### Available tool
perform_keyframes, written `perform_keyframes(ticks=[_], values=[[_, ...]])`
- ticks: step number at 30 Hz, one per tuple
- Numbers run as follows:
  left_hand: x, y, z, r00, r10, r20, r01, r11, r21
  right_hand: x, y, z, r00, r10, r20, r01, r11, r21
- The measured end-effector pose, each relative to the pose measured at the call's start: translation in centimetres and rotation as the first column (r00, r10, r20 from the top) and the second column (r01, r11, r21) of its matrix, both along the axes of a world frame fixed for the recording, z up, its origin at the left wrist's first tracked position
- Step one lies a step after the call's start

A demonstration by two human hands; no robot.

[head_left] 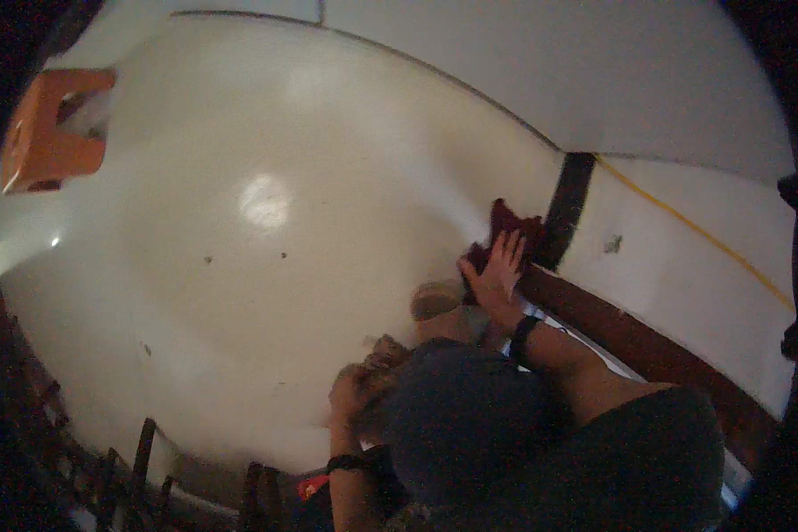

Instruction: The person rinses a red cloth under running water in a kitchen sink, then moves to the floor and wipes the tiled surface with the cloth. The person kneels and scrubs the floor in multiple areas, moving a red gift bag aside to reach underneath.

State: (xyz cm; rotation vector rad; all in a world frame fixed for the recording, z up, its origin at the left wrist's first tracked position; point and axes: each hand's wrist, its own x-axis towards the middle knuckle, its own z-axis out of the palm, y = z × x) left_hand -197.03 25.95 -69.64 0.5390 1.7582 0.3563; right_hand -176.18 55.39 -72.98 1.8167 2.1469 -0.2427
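Observation:
My right hand point(502, 269) lies over a crumpled maroon cloth point(505, 213), its fingers stretched out and pressing the cloth down. That cloth rests on the pale, glossy floor point(259, 312) beside a dark brown strip. Close to my bent knee in dark cloth point(472, 399) is my left hand point(354, 389). Its fingers are blurred and partly hidden, so I cannot make out anything in them. Each wrist wears a dark band. A bare foot or sandal point(437, 302) shows just left of my right hand.
An orange plastic stool point(46, 136) stands at the far left. Dark railing bars point(144, 452) line the lower left. A dark brown border point(612, 319) runs along the right, and a yellow line point(691, 226) crosses the pale surface beyond it. A grey surface point(605, 73) is at upper right.

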Motion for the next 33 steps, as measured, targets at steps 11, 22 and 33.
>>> perform_keyframes(ticks=[11, 22, 33], values=[[2.2, -2.4, -1.8, 0.994, 0.088, -0.064, -0.096, 0.988, -0.124, -30.9, -1.5, -7.4, 0.608, 0.651, -0.455, -0.567, 0.757, 0.325], [0.6, -1.4, 0.0, 0.996, 0.013, -0.083, -0.026, 0.988, -0.151, -43.8, -3.7, 6.4, -0.007, -0.199, -0.980, -0.717, 0.684, -0.134], [-1.3, 0.1, -3.1, 0.967, -0.229, 0.110, 0.247, 0.947, -0.204, -20.3, 7.9, -1.0, 0.622, 0.721, -0.307, -0.658, 0.693, 0.296]])
